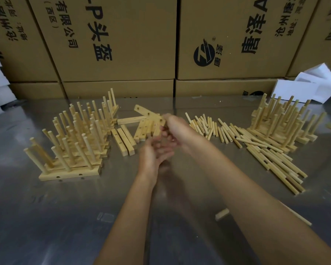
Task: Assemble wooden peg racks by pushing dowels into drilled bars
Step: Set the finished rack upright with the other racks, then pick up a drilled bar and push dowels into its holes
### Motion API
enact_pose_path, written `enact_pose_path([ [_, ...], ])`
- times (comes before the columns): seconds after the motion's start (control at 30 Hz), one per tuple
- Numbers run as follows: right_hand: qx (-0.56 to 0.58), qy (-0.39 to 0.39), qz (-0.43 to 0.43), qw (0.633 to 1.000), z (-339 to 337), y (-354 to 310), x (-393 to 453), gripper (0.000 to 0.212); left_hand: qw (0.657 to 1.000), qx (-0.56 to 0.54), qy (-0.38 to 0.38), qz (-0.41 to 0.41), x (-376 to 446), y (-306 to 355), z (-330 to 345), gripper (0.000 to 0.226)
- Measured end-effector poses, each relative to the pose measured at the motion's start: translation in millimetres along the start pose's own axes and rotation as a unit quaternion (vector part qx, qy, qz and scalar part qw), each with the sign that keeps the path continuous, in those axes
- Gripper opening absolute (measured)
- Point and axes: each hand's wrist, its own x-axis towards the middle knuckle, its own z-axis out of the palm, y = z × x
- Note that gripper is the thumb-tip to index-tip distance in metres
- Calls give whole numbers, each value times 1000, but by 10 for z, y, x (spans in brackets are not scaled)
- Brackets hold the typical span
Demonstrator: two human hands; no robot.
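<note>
Steel table [46, 217]: drilled bar [148, 114] in right hand [177, 129].

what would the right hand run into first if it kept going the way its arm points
Probably the drilled bar raised at its fingertips, which the right hand seems to touch already. Motion blur hides the exact grip.

A shiny metal table [46, 217] fills six o'clock. Stacked cardboard boxes [122, 44] with black print are seen at twelve o'clock, crumpled white paper [304, 85] at two o'clock.
</note>
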Motion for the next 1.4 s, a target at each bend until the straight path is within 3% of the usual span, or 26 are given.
enact_pose_path([
  [0.13,125,-94,72,985,-369,371,-314,39,995,-98,-15,-6,34,48,-66,46],
  [0.3,171,-210,129,954,-429,650,-489,43,998,-60,-31,15,4,3,-30,25],
  [0.4,168,-264,147,938,-432,664,-466,45,996,-66,-55,9,-3,35,-31,30],
  [0.47,39,-230,127,964,-439,666,-403,45,997,-65,-48,10,23,33,-45,35],
  [0.53,-157,-74,55,983,-491,667,-280,33,997,-66,-26,7,47,21,-53,38],
  [0.6,-320,126,-42,938,-618,697,-86,20,998,-67,-8,-3,45,22,-53,36],
  [0.63,-373,174,-62,909,-674,715,-10,17,997,-73,-6,-7,39,27,-51,35],
  [0.7,-426,163,-56,888,-745,764,102,19,996,-83,-9,-16,30,37,-44,35],
  [0.8,-418,157,-58,893,-806,876,164,4,996,-85,-10,-21,21,57,-44,40],
  [1.0,-400,176,-44,898,-967,960,-46,13,998,-52,-27,-30,-2,58,-55,44],
  [1.1,-379,156,-25,912,-1055,1006,-146,24,999,-31,-27,-27,-28,68,-24,36],
  [1.4,-381,133,-8,915,-1173,1040,-267,19,997,76,-11,0,-118,79,80,19],
])
